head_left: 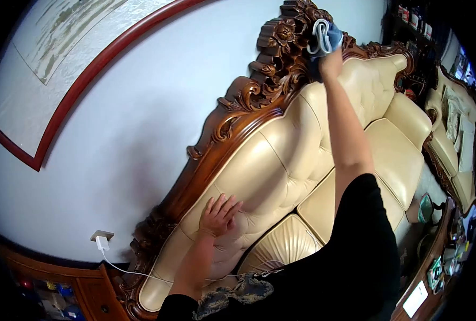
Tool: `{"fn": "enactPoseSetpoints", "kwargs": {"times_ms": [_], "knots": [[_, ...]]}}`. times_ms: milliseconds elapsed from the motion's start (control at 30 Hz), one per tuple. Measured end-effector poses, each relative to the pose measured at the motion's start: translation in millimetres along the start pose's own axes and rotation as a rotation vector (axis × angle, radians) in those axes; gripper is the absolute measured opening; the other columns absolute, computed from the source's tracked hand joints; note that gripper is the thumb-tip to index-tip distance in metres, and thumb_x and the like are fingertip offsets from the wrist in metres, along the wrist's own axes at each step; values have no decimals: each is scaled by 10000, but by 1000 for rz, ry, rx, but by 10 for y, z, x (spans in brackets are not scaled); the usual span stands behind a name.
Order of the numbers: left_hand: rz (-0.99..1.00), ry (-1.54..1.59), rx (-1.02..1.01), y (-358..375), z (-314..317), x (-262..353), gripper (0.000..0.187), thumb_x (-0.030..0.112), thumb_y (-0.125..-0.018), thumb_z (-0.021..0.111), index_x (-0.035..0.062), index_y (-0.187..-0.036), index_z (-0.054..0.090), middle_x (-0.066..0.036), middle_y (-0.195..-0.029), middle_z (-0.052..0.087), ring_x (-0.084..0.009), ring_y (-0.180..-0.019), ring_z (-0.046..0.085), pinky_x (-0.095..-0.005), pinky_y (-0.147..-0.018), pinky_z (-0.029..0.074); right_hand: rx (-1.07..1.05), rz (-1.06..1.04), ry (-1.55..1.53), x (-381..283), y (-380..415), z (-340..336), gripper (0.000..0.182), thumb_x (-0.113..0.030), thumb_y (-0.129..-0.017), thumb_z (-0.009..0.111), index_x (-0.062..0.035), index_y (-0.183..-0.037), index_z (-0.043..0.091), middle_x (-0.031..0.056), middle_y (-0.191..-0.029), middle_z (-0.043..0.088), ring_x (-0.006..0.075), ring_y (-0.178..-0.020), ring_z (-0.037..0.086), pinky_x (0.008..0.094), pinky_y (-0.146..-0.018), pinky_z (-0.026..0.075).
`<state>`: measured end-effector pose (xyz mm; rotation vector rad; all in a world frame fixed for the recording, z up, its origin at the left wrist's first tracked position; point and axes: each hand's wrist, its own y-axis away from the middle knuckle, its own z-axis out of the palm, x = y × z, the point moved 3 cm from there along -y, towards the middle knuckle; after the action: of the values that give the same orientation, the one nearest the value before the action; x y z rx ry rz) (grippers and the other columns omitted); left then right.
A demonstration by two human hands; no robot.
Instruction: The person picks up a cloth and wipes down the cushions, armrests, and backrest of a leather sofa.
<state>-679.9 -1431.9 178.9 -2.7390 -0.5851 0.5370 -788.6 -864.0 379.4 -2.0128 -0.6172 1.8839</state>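
My right hand [331, 65] reaches far up and is closed on a folded grey-blue cloth [323, 40]. The cloth lies against the carved dark wood crest [285, 35] along the top of the sofa. Below, my left hand [219, 215] rests with fingers stretched out on the cream tufted backrest [264, 155] and holds nothing. Brown carved trim [232, 134] runs along the backrest's upper edge. Part of the crest is hidden behind the cloth and my right hand.
A white charger [103, 243] sits in a wall socket, its cable crossing the sofa. A red-framed picture [61, 120] hangs on the wall. At right stand a cluttered wooden table [428, 273] and a second sofa [446, 150]. A wooden cabinet [90, 291] is at lower left.
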Motion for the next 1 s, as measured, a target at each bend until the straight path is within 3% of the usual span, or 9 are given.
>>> {"fn": "enactPoseSetpoints", "kwargs": {"times_ms": [167,267,333,400,567,667,700,867,1000], "knots": [[-4,23,5,21,33,5,566,293,-888,490,314,-1453,505,14,-1542,420,-242,-1418,379,-489,-1184,250,-99,96,58,-68,1267,-58,451,-162,-1024,369,-162,-1465,464,333,-1191,539,491,-1031,579,537,-912,459],[14,-31,-40,8,3,16,572,289,-888,497,303,-1460,502,2,-1556,400,-249,-1427,364,-494,-1195,232,-336,-350,349,0,1968,-132,463,-35,-824,584,94,-1268,545,223,-1526,394,447,-1085,570,441,-941,516],[30,-16,-39,0,-1,40,583,288,-888,499,296,-1471,489,-6,-1561,390,-257,-1437,347,-495,-1200,228,-554,-371,321,-113,2167,-440,526,-56,-705,733,23,-1213,628,232,-1429,507,422,-1106,587,431,-967,504],[31,-68,-44,17,15,26,597,285,-881,508,302,-1478,479,-5,-1566,382,-261,-1443,337,-497,-1198,237,-722,-199,-10,-74,1970,-718,550,-46,-733,694,-76,-1279,634,239,-1257,630,384,-1104,631,417,-978,497],[30,-75,-27,11,10,41,612,291,-870,521,306,-1480,474,-3,-1569,379,-264,-1440,337,-502,-1191,250,-109,-114,157,26,847,-1270,576,-99,-793,621,-284,-1337,614,250,-958,692,390,-894,677,495,-836,509],[23,-28,-19,-11,3,41,538,268,-886,502,283,-1422,539,-27,-1555,394,-288,-1449,326,-504,-1189,245,0,-185,208,666,192,-906,575,-144,-823,662,-291,-1373,582,234,-986,700,431,-926,638,477,-842,509],[25,-28,0,-17,6,39,520,278,-897,488,278,-1413,550,-32,-1544,412,-292,-1438,347,-506,-1184,252,-205,-28,292,973,120,-580,572,-163,-827,676,-255,-1381,574,226,-1050,692,435,-987,608,480,-888,492],[39,-8,27,-2,28,17,501,294,-911,468,264,-1401,567,-38,-1528,439,-304,-1416,381,-516,-1176,265,-192,-148,483,374,1483,-383,605,-247,-797,734,-150,-1373,574,120,-1401,556,449,-1241,431,533,-1065,369],[2,-33,-8,36,99,24,568,291,-869,513,319,-1436,525,8,-1554,402,-256,-1425,371,-498,-1177,269,-478,-420,389,-223,2689,-728,637,-198,-684,789,-218,-1302,633,47,-1380,573,390,-1110,483,461,-1017,433]]}}
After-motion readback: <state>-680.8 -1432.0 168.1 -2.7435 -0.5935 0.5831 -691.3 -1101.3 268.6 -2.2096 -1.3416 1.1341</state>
